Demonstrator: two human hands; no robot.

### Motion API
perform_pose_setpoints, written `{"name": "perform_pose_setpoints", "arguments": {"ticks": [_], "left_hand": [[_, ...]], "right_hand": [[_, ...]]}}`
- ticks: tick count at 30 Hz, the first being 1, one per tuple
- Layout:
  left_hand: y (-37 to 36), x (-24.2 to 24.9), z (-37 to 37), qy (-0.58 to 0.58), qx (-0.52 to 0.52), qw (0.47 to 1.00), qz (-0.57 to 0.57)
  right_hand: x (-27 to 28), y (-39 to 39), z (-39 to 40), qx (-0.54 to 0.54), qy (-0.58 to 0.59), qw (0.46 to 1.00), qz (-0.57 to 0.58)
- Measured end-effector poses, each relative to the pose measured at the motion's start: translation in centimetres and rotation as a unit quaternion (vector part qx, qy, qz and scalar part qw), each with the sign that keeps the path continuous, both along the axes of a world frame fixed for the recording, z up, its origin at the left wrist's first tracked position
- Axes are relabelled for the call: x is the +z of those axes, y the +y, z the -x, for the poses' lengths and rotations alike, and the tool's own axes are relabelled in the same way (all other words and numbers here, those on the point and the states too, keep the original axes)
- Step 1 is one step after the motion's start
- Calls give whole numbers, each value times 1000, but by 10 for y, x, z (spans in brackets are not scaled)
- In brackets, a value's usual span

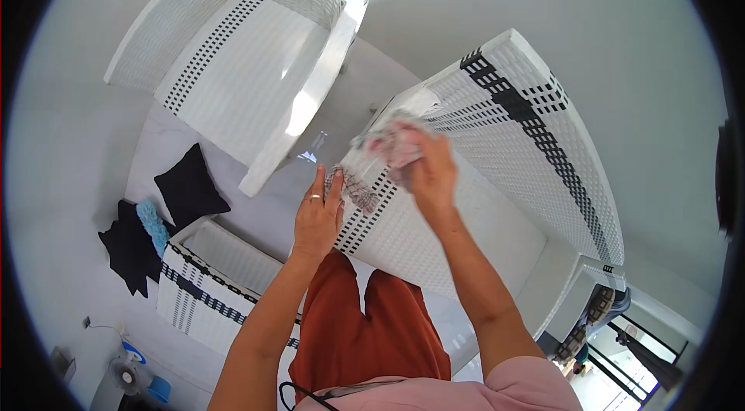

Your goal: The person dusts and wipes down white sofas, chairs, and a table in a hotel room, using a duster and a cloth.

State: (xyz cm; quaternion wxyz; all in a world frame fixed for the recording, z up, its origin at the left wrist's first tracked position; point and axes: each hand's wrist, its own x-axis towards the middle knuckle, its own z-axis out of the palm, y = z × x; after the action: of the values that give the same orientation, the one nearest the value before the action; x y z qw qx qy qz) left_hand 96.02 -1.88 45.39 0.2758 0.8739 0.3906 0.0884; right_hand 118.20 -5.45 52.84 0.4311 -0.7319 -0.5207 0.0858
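Observation:
A crumpled pink-and-grey cloth (396,149), smeared by motion, is gripped in my right hand (433,176) over the white woven bench (411,244), near its armrest end. My left hand (317,218), with a ring on one finger, lies at the bench's front edge. Its fingers are stretched out and touch a checked cloth (355,192) that rests on the seat beside a black dashed stripe. The woven backrest (535,147) with black bands rises to the right of my right hand.
A matching white armchair (240,77) stands at upper left. Black cushions (190,186) and a fluffy blue duster (152,226) lie on the floor at left. Another white woven seat (202,287) is close to my left leg. A fan (124,374) stands at lower left.

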Motion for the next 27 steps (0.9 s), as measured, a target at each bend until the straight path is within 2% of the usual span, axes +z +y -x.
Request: {"name": "perform_pose_setpoints", "arguments": {"ticks": [1,2,3,5,6,7,8,10,12,15,17,24,27], "left_hand": [[0,0,-2,-6,-5,1000,2],[-2,0,-2,0,-6,1000,1],[-3,0,-1,6,-6,1000,-2],[1,-1,-2,3,-6,1000,-12],[0,-1,-1,6,-7,1000,-14],[0,-2,-1,7,-9,1000,-18],[-1,-2,-1,10,-12,1000,-20],[-2,1,-1,9,-18,1000,-12],[-1,4,-2,14,-18,1000,5],[-4,-2,0,-5,-23,1000,-1],[-6,-6,-1,-16,-24,1000,-2],[-17,-14,-2,4,-3,999,-34],[-19,-18,2,-31,-7,998,-54]], "right_hand": [[37,-8,-23,-87,-26,996,-3],[50,-22,-61,-160,-67,983,-52],[67,-32,-90,-228,-34,968,-97],[84,-40,-139,-282,-153,943,-87],[80,-29,-148,-287,-158,941,-89],[68,-12,-156,-269,-322,906,-61],[59,6,-161,-244,-476,844,-26],[59,49,-152,-213,-410,887,2],[70,84,-143,-146,-402,904,2],[83,64,-155,-121,-383,916,16],[82,34,-170,-80,-355,931,-10],[76,-162,-261,-201,-384,901,28],[77,-238,-291,-234,-392,889,40]]}}
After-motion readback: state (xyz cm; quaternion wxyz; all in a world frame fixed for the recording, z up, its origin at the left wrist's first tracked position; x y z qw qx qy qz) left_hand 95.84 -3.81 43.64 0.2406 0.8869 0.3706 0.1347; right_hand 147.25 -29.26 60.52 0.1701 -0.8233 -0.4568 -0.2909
